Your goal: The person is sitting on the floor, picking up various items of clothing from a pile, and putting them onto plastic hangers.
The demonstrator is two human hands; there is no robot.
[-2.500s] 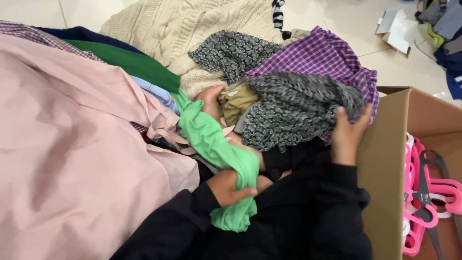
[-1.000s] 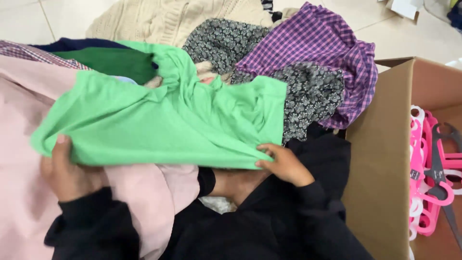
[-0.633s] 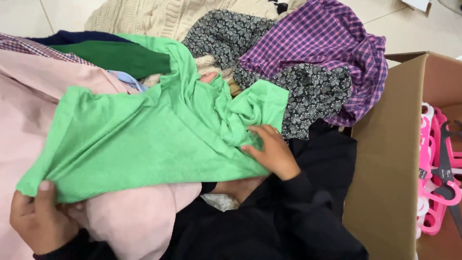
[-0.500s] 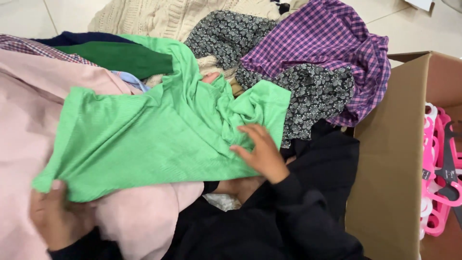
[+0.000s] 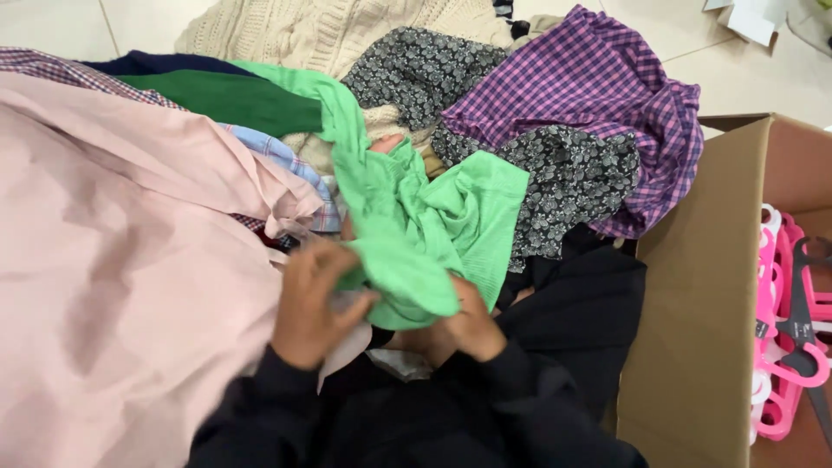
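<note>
**Green top gathered in close, folding half-way along**

Both hands meet at the near edge of the bright green garment (image 5: pixel 407 234). The left hand (image 5: pixel 310 303) has its fingers curled over the lower left of the bunched cloth, pinching a fold; the right hand (image 5: pixel 472 322) is closed on the hem from beneath, thumb over the edge. The green garment lies on top of the clothes heap, its upper part trailing back across a dark green piece (image 5: pixel 230 100) and a cream knitted sweater (image 5: pixel 321 35), with a large pink garment (image 5: pixel 113 260) on its left and a grey flowered fabric (image 5: pixel 563 182) and a purple checked shirt (image 5: pixel 598 95) on its right.

As a judgement, the green piece has been picked out of the heap and drawn together, but no neat fold shows yet: it is crumpled and doubled over, and the rest of the pile looks unsorted. A cardboard box (image 5: pixel 702 295) stands to the right, with pink hangers (image 5: pixel 784 338) inside.

Compared with half a second ago, the cloth was spread wide and flat, the left hand far out at its left corner; now that hand has come inward to just beside the right, and the garment is a narrow bundle.
</note>
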